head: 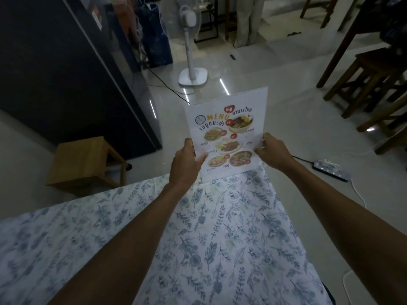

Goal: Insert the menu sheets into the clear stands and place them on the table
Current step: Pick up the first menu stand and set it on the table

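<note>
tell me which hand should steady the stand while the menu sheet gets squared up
Left, probably: the left hand grips low near the clear acrylic stand's base at the floral tablecloth's edge; the right hand pinches the printed menu sheet's side edge.

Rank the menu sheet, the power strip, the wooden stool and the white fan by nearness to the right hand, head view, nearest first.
1. Menu sheet: held in the right hand at its right edge.
2. Power strip: on the floor, to the right.
3. Wooden stool: on the floor, far left.
4. White fan: standing well beyond the sheet.

tablecloth [220, 227] bare, stand [226, 137] at far edge
</note>
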A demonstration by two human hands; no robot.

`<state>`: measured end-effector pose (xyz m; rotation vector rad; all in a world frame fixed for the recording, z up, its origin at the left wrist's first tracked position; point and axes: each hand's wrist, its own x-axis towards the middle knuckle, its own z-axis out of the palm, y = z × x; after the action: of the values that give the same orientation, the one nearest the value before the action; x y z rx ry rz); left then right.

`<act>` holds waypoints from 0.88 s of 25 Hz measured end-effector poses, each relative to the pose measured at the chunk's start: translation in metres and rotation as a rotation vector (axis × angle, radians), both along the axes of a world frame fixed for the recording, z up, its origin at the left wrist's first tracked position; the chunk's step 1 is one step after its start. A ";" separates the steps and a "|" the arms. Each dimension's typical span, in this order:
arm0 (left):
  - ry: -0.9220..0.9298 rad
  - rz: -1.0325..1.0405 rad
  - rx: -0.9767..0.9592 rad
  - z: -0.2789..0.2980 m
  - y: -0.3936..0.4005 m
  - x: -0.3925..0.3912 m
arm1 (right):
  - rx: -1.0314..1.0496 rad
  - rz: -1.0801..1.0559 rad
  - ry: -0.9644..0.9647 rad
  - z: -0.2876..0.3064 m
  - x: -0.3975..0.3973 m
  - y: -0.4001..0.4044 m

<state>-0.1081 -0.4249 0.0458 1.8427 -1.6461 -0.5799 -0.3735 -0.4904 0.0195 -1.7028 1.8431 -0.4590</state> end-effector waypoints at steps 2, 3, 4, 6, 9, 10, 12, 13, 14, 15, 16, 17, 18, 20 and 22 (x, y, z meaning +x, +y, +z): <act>-0.041 0.001 0.038 0.005 0.006 0.000 | 0.017 -0.036 -0.033 0.007 -0.002 0.007; -0.063 0.005 0.070 0.007 0.009 0.001 | 0.016 -0.057 -0.027 0.009 -0.003 0.011; -0.084 0.006 0.103 0.008 0.011 0.003 | 0.013 -0.078 -0.007 0.013 -0.005 0.016; -0.113 -0.001 0.140 0.014 0.020 0.007 | 0.005 -0.095 0.046 0.023 -0.007 0.030; -0.123 0.009 0.141 0.032 0.045 0.011 | 0.001 -0.098 0.090 0.041 -0.002 0.058; -0.115 0.011 0.135 0.039 0.058 0.013 | 0.002 -0.095 0.103 0.048 0.004 0.070; -0.095 0.016 0.134 0.049 0.086 0.017 | 0.002 -0.097 0.099 0.059 0.019 0.094; -0.085 0.023 0.135 0.055 0.105 0.022 | 0.000 -0.094 0.080 0.064 0.031 0.110; -0.077 0.031 0.141 0.060 0.126 0.029 | 0.007 -0.084 0.062 0.070 0.045 0.128; -0.075 0.038 0.145 0.065 0.146 0.037 | 0.002 -0.062 0.043 0.075 0.061 0.146; -0.080 0.045 0.148 0.069 0.166 0.047 | 0.002 -0.037 0.024 0.080 0.079 0.165; -0.086 0.051 0.140 0.073 0.186 0.058 | -0.005 -0.010 0.009 0.085 0.098 0.183; -0.089 0.055 0.130 0.076 0.205 0.070 | -0.015 0.017 0.004 0.089 0.118 0.202; -0.074 0.071 0.117 0.083 0.246 0.093 | -0.043 0.068 -0.011 0.095 0.159 0.239; -0.076 0.070 0.110 0.085 0.291 0.112 | -0.051 0.112 -0.022 0.098 0.198 0.277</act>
<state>0.0043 -0.1337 0.1312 2.0163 -1.6198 -0.5873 -0.1752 -0.2139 0.1170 -1.8163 1.7238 -0.4805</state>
